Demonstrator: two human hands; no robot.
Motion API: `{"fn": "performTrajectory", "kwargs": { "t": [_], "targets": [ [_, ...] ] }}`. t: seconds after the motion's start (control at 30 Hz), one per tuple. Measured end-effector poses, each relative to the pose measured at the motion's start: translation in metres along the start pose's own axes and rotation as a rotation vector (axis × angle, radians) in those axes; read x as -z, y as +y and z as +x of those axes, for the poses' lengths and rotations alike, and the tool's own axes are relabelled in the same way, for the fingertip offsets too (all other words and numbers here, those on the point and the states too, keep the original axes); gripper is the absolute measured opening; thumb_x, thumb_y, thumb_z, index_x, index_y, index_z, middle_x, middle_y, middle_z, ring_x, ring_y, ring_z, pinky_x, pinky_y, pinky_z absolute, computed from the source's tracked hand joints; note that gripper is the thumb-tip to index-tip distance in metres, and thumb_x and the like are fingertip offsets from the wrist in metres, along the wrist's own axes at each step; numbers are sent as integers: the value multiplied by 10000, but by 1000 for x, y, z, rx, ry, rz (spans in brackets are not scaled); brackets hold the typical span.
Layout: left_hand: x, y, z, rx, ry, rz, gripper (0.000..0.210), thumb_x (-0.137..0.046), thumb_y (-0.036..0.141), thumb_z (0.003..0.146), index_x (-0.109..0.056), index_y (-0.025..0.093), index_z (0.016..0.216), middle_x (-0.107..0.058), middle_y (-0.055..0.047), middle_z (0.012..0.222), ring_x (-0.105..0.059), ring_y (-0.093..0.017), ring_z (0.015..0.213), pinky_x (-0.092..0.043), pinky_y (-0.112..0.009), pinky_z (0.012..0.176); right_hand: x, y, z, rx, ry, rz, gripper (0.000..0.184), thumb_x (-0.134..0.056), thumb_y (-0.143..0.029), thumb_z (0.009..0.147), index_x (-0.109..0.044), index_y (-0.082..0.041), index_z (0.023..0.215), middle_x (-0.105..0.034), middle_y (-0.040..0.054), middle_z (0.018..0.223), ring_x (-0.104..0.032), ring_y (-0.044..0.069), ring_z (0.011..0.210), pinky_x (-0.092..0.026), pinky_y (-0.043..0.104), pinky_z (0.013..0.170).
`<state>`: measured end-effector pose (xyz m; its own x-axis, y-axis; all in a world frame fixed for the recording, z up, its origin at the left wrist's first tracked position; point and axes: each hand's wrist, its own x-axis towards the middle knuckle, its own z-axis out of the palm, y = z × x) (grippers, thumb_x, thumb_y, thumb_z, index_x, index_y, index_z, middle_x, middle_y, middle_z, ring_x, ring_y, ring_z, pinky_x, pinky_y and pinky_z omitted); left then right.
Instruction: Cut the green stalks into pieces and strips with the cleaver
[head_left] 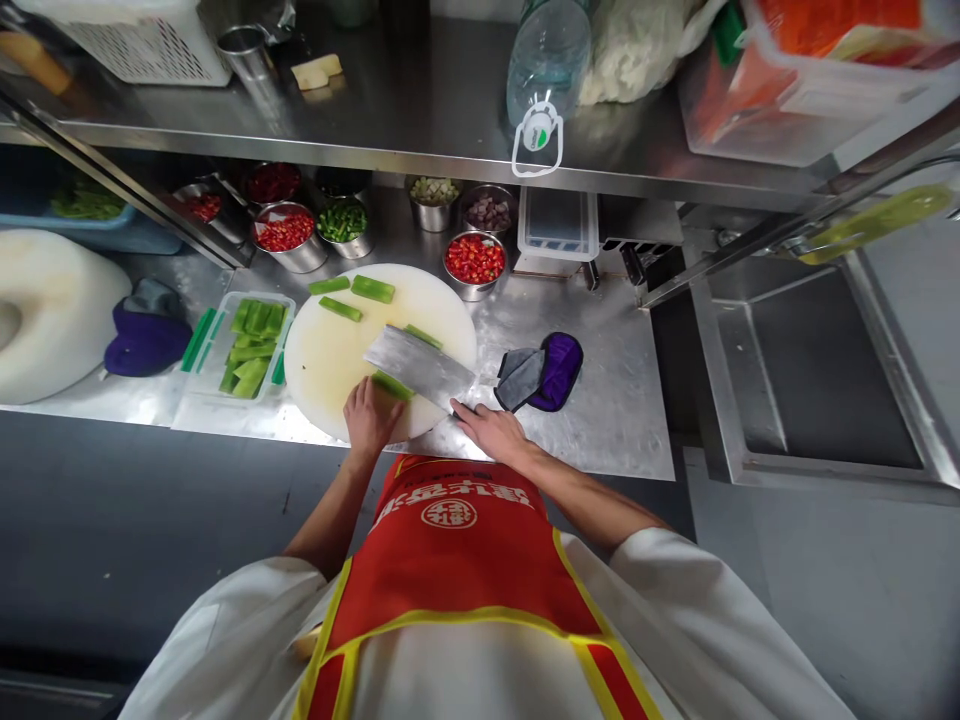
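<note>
On the round white cutting board (322,365), my left hand (371,415) has its fingers bent down onto a green vegetable piece (392,386) near the front edge. My right hand (491,432) is closed round the handle of a cleaver (420,368). The wide blade lies slanted over the board, just beyond the held piece. Behind the blade, another green strip (424,336) is partly covered. Several more cut pieces, among them a green block (373,289), lie at the back of the board.
Left of the board stands a clear plastic box (196,383) of green pieces. Behind are metal cups, one with chopped red peppers (475,259). Purple and grey cloth pads (559,372) lie right. A steel shelf (337,155) overhangs the back; a sink (825,370) is far right.
</note>
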<state>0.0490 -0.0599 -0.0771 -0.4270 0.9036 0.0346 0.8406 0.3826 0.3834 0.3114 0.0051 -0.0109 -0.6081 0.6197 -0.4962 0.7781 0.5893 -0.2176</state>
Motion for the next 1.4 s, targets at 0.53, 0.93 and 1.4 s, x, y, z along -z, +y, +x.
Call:
{"fn": "performTrajectory", "kwargs": {
  "t": [0.53,0.93,1.4],
  "targets": [
    [-10,18,24,-64,-20,36,957,-673,628,804,-374,18,1479,-443,-283,1498,-399,-411,1414,-313,-518,1200,2,14,3,-28,31,32,547,-310,-500,1072,-265,-384,1605,-676,91,1237,-699,263,991,-514,354,828],
    [-13,14,18,-39,7,44,916,-673,604,813,-376,59,1486,-456,-247,1500,-416,-400,1404,-338,-519,1190,5,22,-2,-8,-20,32,558,-323,-473,1074,-228,-382,1617,-661,100,1276,-695,256,1033,-508,355,857],
    [-21,27,21,-121,42,84,845,-448,643,950,-300,63,1546,-333,-259,1591,-290,-405,1503,-275,-593,1223,27,76,-11,67,47,1160,754,-610,-393,877,-375,-179,1560,-637,-56,630,-568,144,445,-467,248,460]
  ]
}}
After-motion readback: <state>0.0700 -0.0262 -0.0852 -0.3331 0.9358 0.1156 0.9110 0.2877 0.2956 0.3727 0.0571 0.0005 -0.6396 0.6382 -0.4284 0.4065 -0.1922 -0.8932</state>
